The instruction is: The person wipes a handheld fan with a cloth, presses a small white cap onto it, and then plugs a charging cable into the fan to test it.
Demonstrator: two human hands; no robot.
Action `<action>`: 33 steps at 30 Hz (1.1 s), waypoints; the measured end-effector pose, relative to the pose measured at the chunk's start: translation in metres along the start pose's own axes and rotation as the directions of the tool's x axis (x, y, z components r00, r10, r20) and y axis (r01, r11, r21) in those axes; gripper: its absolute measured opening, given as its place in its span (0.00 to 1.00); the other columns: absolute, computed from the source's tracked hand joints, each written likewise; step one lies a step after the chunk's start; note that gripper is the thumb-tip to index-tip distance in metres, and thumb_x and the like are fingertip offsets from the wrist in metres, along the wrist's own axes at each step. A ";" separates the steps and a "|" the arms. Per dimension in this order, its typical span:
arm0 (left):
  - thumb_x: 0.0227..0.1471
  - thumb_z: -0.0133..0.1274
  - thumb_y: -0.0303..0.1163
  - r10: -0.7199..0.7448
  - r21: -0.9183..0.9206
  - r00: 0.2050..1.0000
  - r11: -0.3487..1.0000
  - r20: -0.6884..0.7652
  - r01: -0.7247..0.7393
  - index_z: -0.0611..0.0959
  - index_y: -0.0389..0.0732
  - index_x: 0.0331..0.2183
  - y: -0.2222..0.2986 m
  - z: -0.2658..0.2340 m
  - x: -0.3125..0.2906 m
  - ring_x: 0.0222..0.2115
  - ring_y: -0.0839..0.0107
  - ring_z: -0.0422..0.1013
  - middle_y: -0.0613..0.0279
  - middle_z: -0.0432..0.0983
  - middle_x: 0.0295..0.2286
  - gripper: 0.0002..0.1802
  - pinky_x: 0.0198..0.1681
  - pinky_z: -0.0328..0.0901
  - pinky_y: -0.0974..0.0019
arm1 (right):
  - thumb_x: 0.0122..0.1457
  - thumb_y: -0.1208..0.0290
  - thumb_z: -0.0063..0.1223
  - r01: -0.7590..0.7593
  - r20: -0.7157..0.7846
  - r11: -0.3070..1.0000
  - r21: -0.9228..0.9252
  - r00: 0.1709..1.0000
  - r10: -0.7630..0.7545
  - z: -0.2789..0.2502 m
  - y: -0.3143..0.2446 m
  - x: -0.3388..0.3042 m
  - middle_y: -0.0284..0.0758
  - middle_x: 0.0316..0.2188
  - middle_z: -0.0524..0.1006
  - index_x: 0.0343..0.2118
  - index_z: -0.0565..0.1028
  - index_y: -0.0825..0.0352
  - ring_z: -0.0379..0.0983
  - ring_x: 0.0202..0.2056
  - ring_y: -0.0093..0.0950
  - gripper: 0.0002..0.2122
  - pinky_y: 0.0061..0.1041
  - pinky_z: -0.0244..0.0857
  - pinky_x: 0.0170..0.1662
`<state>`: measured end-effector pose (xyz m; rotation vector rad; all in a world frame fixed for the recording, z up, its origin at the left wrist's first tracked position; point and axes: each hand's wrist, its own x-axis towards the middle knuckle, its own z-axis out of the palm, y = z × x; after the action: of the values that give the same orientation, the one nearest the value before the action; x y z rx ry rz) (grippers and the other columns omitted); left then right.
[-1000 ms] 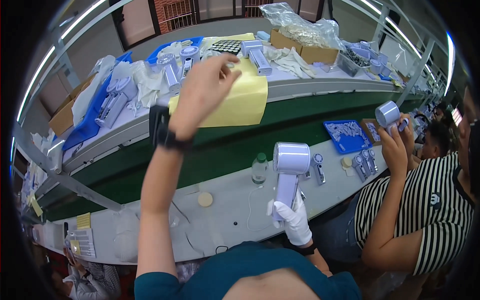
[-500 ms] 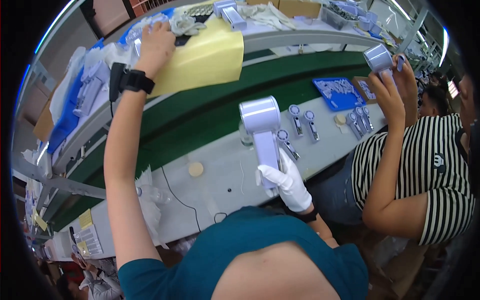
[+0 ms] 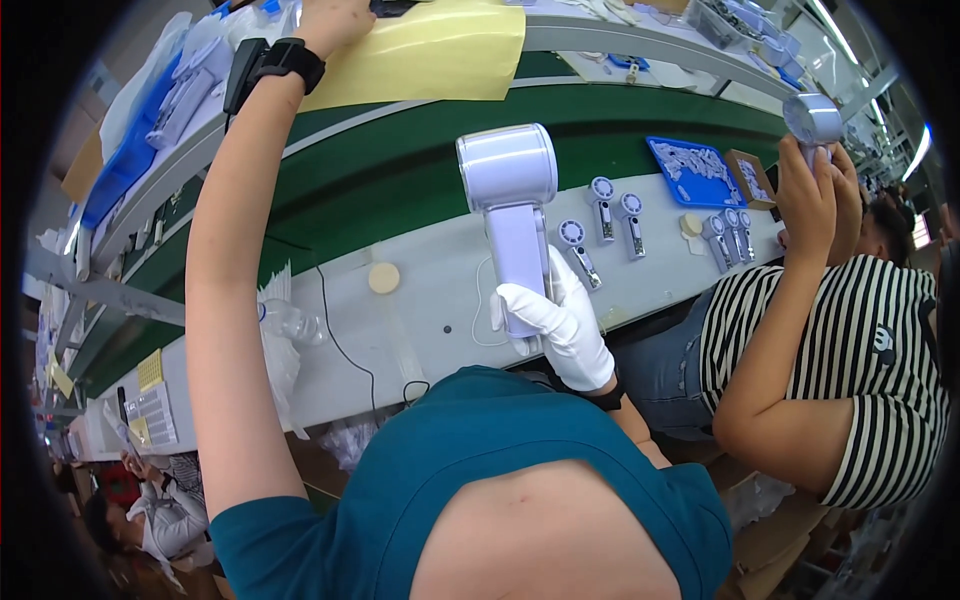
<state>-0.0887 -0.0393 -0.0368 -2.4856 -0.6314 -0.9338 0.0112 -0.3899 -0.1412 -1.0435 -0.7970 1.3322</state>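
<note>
From the head view, my right hand (image 3: 560, 325), in a white glove, is wrapped closed around the handle of a pale lilac handheld fan (image 3: 510, 215), held upright above the desk (image 3: 440, 300) with its round head at twelve o'clock of the glove. My bare left hand (image 3: 330, 18), a black wrist strap (image 3: 285, 58) below it, reaches to about eleven o'clock onto the upper shelf beside the yellow sheet (image 3: 430, 50). Its fingers run out of frame, so I cannot tell whether they hold anything. To do this well, I judge I should keep the fan steady and clear of the small fans (image 3: 615, 205) lying at its two o'clock. I should also leave room for the co-worker's hands (image 3: 815, 190) at three o'clock, which hold another fan (image 3: 812, 118).
</note>
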 end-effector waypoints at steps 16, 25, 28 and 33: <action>0.39 0.57 0.25 -0.424 -0.824 0.904 0.493 0.053 0.279 0.77 0.38 0.24 0.189 -0.119 -0.143 0.43 0.59 0.64 0.52 0.66 0.43 0.05 0.44 0.60 0.63 | 0.48 0.74 0.55 -0.012 0.179 0.998 -0.057 0.984 0.022 0.007 0.017 0.012 0.30 0.30 0.70 0.45 0.62 0.67 0.64 0.31 0.15 0.21 0.15 0.61 0.33; 0.41 0.56 0.32 -0.626 -0.770 0.759 0.392 0.178 0.504 0.76 0.39 0.22 0.186 -0.147 -0.179 0.41 0.63 0.63 0.51 0.66 0.42 0.08 0.42 0.57 0.67 | 0.45 0.74 0.58 0.009 0.379 0.977 -0.215 0.922 0.075 0.026 0.039 0.031 0.32 0.38 0.69 0.46 0.63 0.68 0.65 0.38 0.19 0.23 0.20 0.60 0.42; 0.39 0.57 0.32 -0.658 -0.751 0.733 0.395 0.171 0.529 0.77 0.40 0.22 0.185 -0.155 -0.191 0.41 0.63 0.63 0.52 0.66 0.42 0.07 0.42 0.57 0.67 | 0.45 0.74 0.59 -0.030 0.434 0.974 -0.224 0.892 0.127 0.031 0.043 0.033 0.32 0.39 0.69 0.46 0.63 0.67 0.64 0.39 0.19 0.24 0.20 0.59 0.43; 0.36 0.57 0.31 -0.683 -0.703 0.716 0.440 0.143 0.560 0.77 0.40 0.20 0.184 -0.164 -0.206 0.41 0.63 0.64 0.53 0.67 0.41 0.07 0.41 0.58 0.66 | 0.44 0.75 0.59 -0.080 0.502 0.976 -0.203 0.847 0.174 0.037 0.049 0.036 0.32 0.40 0.69 0.46 0.63 0.67 0.64 0.40 0.19 0.25 0.21 0.59 0.44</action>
<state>-0.2101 -0.3287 -0.1045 -2.7612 -1.4384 -1.9819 -0.0378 -0.3524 -0.1771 -0.8873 -1.2852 1.7167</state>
